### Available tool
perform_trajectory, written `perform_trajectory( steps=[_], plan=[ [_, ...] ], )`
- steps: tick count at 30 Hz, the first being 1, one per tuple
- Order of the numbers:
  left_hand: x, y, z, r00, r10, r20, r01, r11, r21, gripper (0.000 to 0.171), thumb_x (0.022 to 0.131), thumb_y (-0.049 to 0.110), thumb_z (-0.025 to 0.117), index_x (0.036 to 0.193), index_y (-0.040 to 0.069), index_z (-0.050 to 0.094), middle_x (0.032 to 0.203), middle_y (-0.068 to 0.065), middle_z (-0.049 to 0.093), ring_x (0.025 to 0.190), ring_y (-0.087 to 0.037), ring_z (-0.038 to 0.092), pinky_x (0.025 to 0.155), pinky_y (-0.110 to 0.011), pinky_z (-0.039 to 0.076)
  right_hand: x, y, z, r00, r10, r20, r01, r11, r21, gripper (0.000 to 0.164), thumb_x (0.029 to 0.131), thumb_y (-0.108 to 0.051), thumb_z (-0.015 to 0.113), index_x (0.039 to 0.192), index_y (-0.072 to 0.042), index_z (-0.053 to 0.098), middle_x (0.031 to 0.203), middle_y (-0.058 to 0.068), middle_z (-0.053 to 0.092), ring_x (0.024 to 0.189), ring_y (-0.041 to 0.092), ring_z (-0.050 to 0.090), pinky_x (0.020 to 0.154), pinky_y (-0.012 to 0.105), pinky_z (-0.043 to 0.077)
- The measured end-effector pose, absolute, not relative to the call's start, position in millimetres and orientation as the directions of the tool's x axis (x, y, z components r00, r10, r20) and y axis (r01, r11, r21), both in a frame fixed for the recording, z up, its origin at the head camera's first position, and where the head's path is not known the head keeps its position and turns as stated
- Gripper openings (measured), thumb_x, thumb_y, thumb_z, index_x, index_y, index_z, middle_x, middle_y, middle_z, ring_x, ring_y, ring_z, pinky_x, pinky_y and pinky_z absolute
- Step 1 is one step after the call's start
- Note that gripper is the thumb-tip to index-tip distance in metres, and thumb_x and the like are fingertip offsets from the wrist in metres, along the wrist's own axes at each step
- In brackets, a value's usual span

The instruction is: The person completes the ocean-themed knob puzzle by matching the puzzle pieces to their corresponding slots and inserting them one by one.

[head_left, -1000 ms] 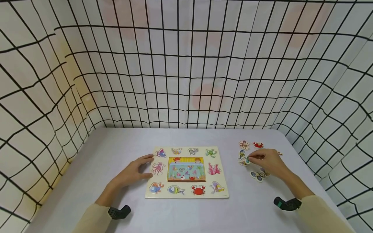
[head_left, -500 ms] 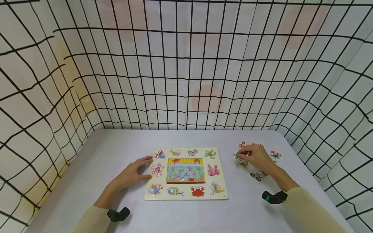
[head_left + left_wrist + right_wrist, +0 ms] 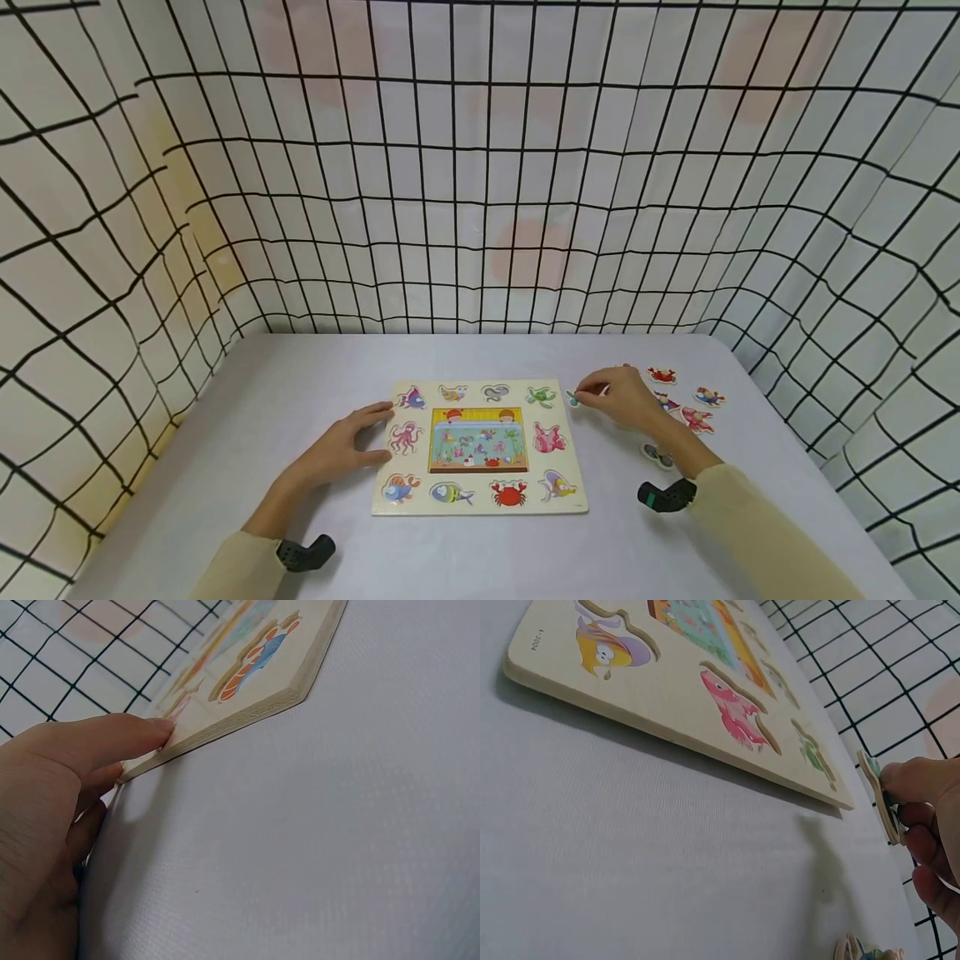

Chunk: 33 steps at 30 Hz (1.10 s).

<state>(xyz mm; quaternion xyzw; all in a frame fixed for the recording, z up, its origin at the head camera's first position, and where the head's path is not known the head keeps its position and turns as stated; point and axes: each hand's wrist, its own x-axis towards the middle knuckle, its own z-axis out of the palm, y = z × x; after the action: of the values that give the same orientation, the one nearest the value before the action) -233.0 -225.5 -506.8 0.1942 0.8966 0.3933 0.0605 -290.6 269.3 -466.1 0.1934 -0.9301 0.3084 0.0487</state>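
A wooden puzzle board [image 3: 551,505] with sea-animal recesses around an aquarium picture lies flat on the table. My left hand [image 3: 347,442] rests at its left edge, fingers and thumb spread apart; in the left wrist view the thumb [image 3: 135,739] touches the edge. Beyond the board's upper right corner, my right hand [image 3: 626,400] pinches a thin wooden puzzle piece [image 3: 877,791] with green on its face. That piece is raised beside the green turtle recess [image 3: 540,397], seen nearly edge-on in the right wrist view. Its full outline is hidden by the fingers.
Loose pieces lie to the right: a red crab [image 3: 662,376], a blue and orange fish [image 3: 708,397], a pink piece [image 3: 696,419] and a dark round-spotted piece [image 3: 657,456]. The right arm covers part of the pile. A black wire grid [image 3: 487,200] encloses the table's back and sides.
My right hand has lifted the green piece from the pile and carried it left to the board's upper right corner. The left hand stays at the board's edge.
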Motion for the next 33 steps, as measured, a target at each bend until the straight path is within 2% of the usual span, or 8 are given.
perform_trajectory(
  steps=[4, 6, 17, 27, 33],
  plan=[
    [-231.8, -224.7, -506.2, -0.917, 0.395, 0.045, 0.3, 0.612, 0.732, 0.073, 0.087, 0.028, 0.084, 0.149, 0.003, 0.054, 0.162, -0.013, 0.04, 0.151, -0.042, 0.027, 0.118, -0.066, 0.023, -293.4, 257.4, -467.2, -0.924, -0.327, 0.201, -0.382, 0.73, -0.566, 0.01, 0.093, -0.022, 0.08, 0.1, -0.015, 0.082, 0.086, -0.01, 0.071, 0.081, 0.014, 0.061, 0.078, 0.038, 0.05],
    [-231.8, -224.2, -506.2, -0.916, 0.398, 0.046, 0.302, 0.61, 0.733, 0.073, 0.087, 0.028, 0.084, 0.149, 0.002, 0.054, 0.162, -0.013, 0.04, 0.151, -0.042, 0.027, 0.118, -0.066, 0.023, -294.4, 252.6, -466.8, -0.918, -0.333, 0.216, -0.396, 0.725, -0.564, 0.011, 0.092, -0.02, 0.08, 0.099, -0.012, 0.082, 0.086, -0.009, 0.071, 0.081, 0.015, 0.062, 0.075, 0.037, 0.053],
    [-231.8, -225.7, -506.4, -0.915, 0.401, 0.051, 0.308, 0.61, 0.73, 0.073, 0.088, 0.028, 0.083, 0.149, 0.002, 0.053, 0.162, -0.013, 0.039, 0.151, -0.042, 0.026, 0.118, -0.066, 0.022, -305.2, 230.6, -473.1, -0.915, -0.325, 0.239, -0.403, 0.74, -0.538, 0.009, 0.092, -0.02, 0.08, 0.096, -0.013, 0.082, 0.081, -0.01, 0.069, 0.077, 0.012, 0.061, 0.072, 0.034, 0.05],
    [-231.1, -225.6, -506.1, -0.917, 0.396, 0.045, 0.298, 0.607, 0.737, 0.074, 0.088, 0.029, 0.083, 0.149, 0.002, 0.053, 0.162, -0.013, 0.039, 0.151, -0.042, 0.026, 0.118, -0.066, 0.022, -309.7, 210.5, -481.2, -0.945, -0.273, 0.181, -0.327, 0.774, -0.541, 0.011, 0.093, -0.025, 0.078, 0.097, -0.014, 0.082, 0.081, -0.008, 0.068, 0.076, 0.014, 0.059, 0.072, 0.035, 0.05],
    [-231.5, -225.9, -506.8, -0.915, 0.4, 0.051, 0.307, 0.608, 0.732, 0.073, 0.088, 0.03, 0.083, 0.149, 0.002, 0.054, 0.162, -0.013, 0.039, 0.151, -0.042, 0.026, 0.118, -0.066, 0.023, -310.1, 203.8, -485.0, -0.942, -0.271, 0.196, -0.335, 0.782, -0.525, 0.011, 0.093, -0.025, 0.078, 0.093, -0.015, 0.081, 0.078, -0.009, 0.066, 0.074, 0.014, 0.057, 0.069, 0.034, 0.048]
  ],
)
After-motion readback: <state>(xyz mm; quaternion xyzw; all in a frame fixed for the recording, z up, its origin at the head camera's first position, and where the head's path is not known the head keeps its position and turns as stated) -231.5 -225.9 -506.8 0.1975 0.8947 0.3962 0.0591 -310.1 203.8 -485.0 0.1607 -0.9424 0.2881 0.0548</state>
